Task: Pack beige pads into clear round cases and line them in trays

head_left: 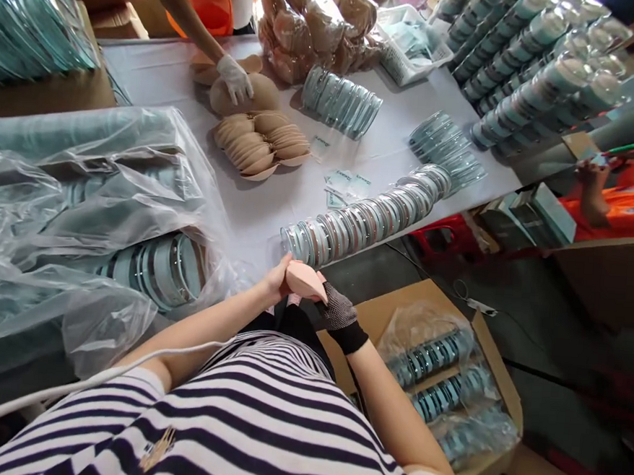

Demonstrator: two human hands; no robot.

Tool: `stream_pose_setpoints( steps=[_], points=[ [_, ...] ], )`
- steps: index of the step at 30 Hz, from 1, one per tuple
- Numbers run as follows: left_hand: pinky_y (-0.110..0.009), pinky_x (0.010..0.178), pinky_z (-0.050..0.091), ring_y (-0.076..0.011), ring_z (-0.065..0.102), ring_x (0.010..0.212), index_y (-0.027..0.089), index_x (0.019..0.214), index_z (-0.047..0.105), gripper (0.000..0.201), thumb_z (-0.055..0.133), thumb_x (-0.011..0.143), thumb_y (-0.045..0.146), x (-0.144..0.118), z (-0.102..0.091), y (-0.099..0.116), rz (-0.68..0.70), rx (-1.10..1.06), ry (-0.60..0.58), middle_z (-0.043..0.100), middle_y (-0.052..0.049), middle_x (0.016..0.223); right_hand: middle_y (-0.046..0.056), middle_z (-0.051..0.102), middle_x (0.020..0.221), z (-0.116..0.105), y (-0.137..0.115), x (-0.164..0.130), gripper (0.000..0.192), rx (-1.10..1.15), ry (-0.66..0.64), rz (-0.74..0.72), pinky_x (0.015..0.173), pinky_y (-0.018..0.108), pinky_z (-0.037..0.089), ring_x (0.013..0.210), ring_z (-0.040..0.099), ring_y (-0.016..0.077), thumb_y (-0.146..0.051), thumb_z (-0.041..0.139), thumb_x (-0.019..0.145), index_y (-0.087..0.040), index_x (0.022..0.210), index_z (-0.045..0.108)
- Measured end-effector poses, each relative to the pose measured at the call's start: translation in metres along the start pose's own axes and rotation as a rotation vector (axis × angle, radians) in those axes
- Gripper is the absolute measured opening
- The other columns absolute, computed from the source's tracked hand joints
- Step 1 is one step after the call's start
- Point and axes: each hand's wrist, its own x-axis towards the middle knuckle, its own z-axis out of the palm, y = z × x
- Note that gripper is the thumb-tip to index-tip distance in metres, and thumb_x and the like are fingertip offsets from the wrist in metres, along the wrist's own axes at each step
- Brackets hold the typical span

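Pink pad [306, 280] held at the near table [275, 213] edge, just below the long row of round cases [367, 216]. Left hand [277, 278] bare, fingers curled around the pad's left end. Right hand [336, 313] in dark dotted glove, fingers closed on the pad's right side. Writing on small slips [347, 185] beyond the row, too small to read. Plastic bag [78, 235] left of the row, holding more cases; count unclear. Box [482, 365] below the table, bagged cases inside. Beyond, co-worker's gloved hand [235, 78] pressed on tan pads [261, 143].
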Motion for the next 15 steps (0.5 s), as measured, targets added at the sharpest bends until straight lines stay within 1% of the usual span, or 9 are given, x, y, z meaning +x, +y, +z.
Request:
stream_pose_setpoints(
  steps=[2, 3, 4, 5, 7, 10, 11, 13, 15],
  points=[
    [-0.051, 0.097, 0.048, -0.0283, 0.061, 0.106, 0.019, 0.101, 0.063, 0.036, 0.04, 0.092, 0.045, 0.012, -0.008, 0.006, 0.419, 0.4, 0.092, 0.066, -0.011, 0.107, 0.013, 0.067, 0.125, 0.006, 0.014, -0.002, 0.05, 0.187, 0.152, 0.05, 0.096, 0.043, 0.053, 0.114, 0.064, 0.0289, -0.05, 0.045, 0.09, -0.018, 0.125, 0.062],
    [-0.049, 0.102, 0.044, -0.0277, 0.058, 0.112, 0.019, 0.1, 0.065, 0.031, 0.042, 0.092, 0.037, 0.019, -0.013, 0.012, 0.613, 0.646, 0.115, 0.065, -0.011, 0.111, 0.015, 0.069, 0.118, 0.01, 0.02, -0.004, 0.053, 0.279, 0.227, 0.104, 0.094, 0.044, 0.053, 0.111, 0.065, 0.0296, -0.056, 0.043, 0.09, -0.016, 0.117, 0.065],
    [-0.048, 0.106, 0.041, -0.0273, 0.055, 0.116, 0.019, 0.097, 0.068, 0.026, 0.045, 0.089, 0.028, 0.027, -0.018, 0.019, 0.768, 0.888, 0.12, 0.065, -0.011, 0.113, 0.017, 0.071, 0.113, 0.014, 0.025, -0.007, 0.059, 0.36, 0.295, 0.171, 0.092, 0.044, 0.054, 0.107, 0.066, 0.0303, -0.062, 0.041, 0.089, -0.014, 0.111, 0.067],
    [-0.047, 0.108, 0.038, -0.0273, 0.053, 0.118, 0.02, 0.094, 0.07, 0.024, 0.047, 0.086, 0.021, 0.034, -0.023, 0.026, 0.874, 1.107, 0.107, 0.065, -0.01, 0.113, 0.019, 0.071, 0.11, 0.018, 0.028, -0.01, 0.066, 0.431, 0.354, 0.241, 0.09, 0.043, 0.054, 0.104, 0.067, 0.0307, -0.068, 0.041, 0.086, -0.011, 0.106, 0.068],
    [-0.047, 0.11, 0.035, -0.0276, 0.052, 0.119, 0.021, 0.09, 0.072, 0.027, 0.049, 0.08, 0.012, 0.045, -0.03, 0.037, 0.989, 1.428, 0.06, 0.067, -0.009, 0.113, 0.023, 0.07, 0.109, 0.023, 0.032, -0.016, 0.076, 0.552, 0.431, 0.36, 0.087, 0.04, 0.055, 0.101, 0.067, 0.0305, -0.076, 0.042, 0.082, -0.007, 0.104, 0.067],
    [-0.049, 0.113, 0.028, -0.028, 0.048, 0.124, 0.023, 0.106, 0.072, 0.037, 0.051, 0.079, 0.01, 0.051, -0.034, 0.04, 1.088, 1.67, -0.036, 0.067, -0.007, 0.117, 0.023, 0.069, 0.11, 0.023, 0.033, -0.024, 0.084, 0.707, 0.426, 0.463, 0.076, 0.034, 0.057, 0.095, 0.069, 0.0287, -0.079, 0.042, 0.08, -0.004, 0.109, 0.065],
    [-0.049, 0.114, 0.027, -0.0282, 0.048, 0.125, 0.023, 0.113, 0.07, 0.041, 0.052, 0.078, 0.012, 0.051, -0.034, 0.04, 1.108, 1.723, -0.083, 0.067, -0.008, 0.117, 0.023, 0.069, 0.109, 0.022, 0.032, -0.025, 0.086, 0.731, 0.42, 0.474, 0.074, 0.032, 0.057, 0.092, 0.069, 0.0282, -0.079, 0.041, 0.08, -0.003, 0.111, 0.064],
    [-0.047, 0.113, 0.029, -0.029, 0.05, 0.121, 0.021, 0.123, 0.066, 0.048, 0.055, 0.077, 0.015, 0.051, -0.033, 0.038, 1.124, 1.814, -0.184, 0.066, -0.01, 0.115, 0.023, 0.07, 0.106, 0.019, 0.027, -0.027, 0.087, 0.723, 0.421, 0.458, 0.075, 0.031, 0.056, 0.092, 0.069, 0.0271, -0.079, 0.04, 0.081, -0.002, 0.115, 0.062],
    [-0.047, 0.109, 0.034, -0.0305, 0.052, 0.115, 0.019, 0.125, 0.064, 0.052, 0.058, 0.074, 0.019, 0.053, -0.029, 0.038, 1.11, 1.888, -0.261, 0.064, -0.012, 0.112, 0.022, 0.072, 0.1, 0.018, 0.017, -0.026, 0.085, 0.646, 0.442, 0.421, 0.078, 0.032, 0.054, 0.094, 0.068, 0.0265, -0.078, 0.04, 0.083, -0.003, 0.115, 0.063]
  ],
)
